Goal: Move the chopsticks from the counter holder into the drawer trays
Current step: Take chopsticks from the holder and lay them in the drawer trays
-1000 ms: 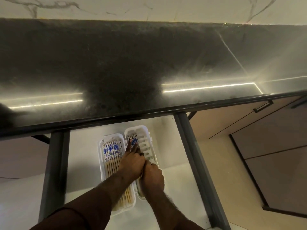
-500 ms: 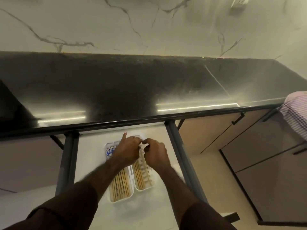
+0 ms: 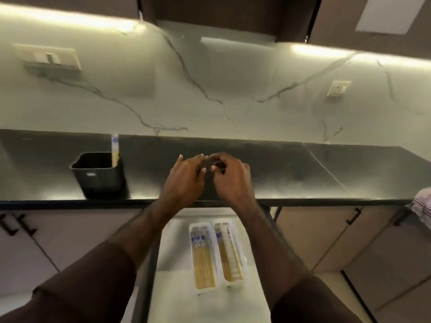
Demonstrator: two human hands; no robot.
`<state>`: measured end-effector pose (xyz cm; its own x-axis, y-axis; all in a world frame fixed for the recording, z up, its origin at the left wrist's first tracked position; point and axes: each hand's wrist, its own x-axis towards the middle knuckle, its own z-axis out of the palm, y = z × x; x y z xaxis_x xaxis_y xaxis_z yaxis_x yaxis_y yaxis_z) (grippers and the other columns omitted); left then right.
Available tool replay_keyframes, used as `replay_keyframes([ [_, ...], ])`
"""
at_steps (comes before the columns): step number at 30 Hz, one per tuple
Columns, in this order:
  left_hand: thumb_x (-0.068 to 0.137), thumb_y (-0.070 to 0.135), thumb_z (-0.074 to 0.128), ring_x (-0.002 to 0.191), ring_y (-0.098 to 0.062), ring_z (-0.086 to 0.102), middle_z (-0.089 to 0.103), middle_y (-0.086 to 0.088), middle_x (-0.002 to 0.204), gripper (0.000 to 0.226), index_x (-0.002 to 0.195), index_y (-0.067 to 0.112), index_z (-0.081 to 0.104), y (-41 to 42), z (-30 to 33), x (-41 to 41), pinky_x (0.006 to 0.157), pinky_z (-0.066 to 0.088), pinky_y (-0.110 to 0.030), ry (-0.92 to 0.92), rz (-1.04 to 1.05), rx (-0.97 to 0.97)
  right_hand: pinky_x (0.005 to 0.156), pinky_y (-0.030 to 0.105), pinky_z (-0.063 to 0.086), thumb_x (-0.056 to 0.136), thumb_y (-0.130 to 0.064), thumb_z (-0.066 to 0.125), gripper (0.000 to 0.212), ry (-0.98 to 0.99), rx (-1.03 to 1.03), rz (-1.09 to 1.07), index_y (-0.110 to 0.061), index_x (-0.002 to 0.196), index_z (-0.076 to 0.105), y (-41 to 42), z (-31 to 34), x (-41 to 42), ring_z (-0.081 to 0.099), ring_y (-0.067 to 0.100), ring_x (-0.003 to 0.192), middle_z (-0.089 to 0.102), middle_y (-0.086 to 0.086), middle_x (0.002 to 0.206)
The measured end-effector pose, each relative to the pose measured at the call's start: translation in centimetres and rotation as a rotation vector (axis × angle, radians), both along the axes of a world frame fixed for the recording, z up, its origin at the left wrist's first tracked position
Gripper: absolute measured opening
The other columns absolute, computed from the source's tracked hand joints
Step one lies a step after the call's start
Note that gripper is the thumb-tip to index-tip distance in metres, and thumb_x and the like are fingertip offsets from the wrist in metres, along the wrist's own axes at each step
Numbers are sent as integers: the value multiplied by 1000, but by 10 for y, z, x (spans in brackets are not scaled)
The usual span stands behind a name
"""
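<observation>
A black holder (image 3: 98,174) stands on the dark counter at the left, with one or two blue-patterned chopsticks (image 3: 115,150) sticking up from its right corner. Below the counter the drawer is open and holds two white trays side by side. The left tray (image 3: 203,257) and the right tray (image 3: 229,252) both contain wooden chopsticks with blue ends. My left hand (image 3: 184,180) and my right hand (image 3: 231,178) hover close together above the counter's front edge, fingers loosely curled and apart, with nothing in them.
The dark counter (image 3: 303,173) runs to the right under a marble wall with a socket (image 3: 338,88) and a switch plate (image 3: 50,58). A checked cloth (image 3: 423,203) hangs at the right edge. Closed cabinet doors (image 3: 326,234) flank the open drawer (image 3: 210,306).
Both hands have lifted out of the drawer trays and risen above the counter edge. The view has tilted up, bringing the holder and the wall into sight.
</observation>
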<state>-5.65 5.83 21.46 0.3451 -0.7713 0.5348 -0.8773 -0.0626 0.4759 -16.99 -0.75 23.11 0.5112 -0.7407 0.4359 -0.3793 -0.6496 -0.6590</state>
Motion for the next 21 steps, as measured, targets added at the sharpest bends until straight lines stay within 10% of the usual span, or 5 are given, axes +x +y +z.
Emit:
replay_keyframes([
  [8,92,6,55,131,-20,49,55,-10,137,40,131,9,56,93,58,109,117,17,-40,-84,139,-136,87,31,54,92,-14,59,22,-128,-114,124,-23,110,69,80,60,107,68,12,91,74,-3,101],
  [14,90,6,56,131,-17,48,55,-10,138,42,132,7,55,171,60,213,114,12,-31,-136,174,-90,69,1,38,91,-16,62,21,-153,-83,184,-23,110,69,144,50,210,62,1,80,74,-3,100],
  [21,90,12,58,132,-15,47,54,-8,140,45,135,10,53,208,37,305,118,17,-38,-148,161,0,75,15,55,92,-14,63,25,-106,20,211,-23,114,68,178,22,304,65,0,80,74,-3,103],
])
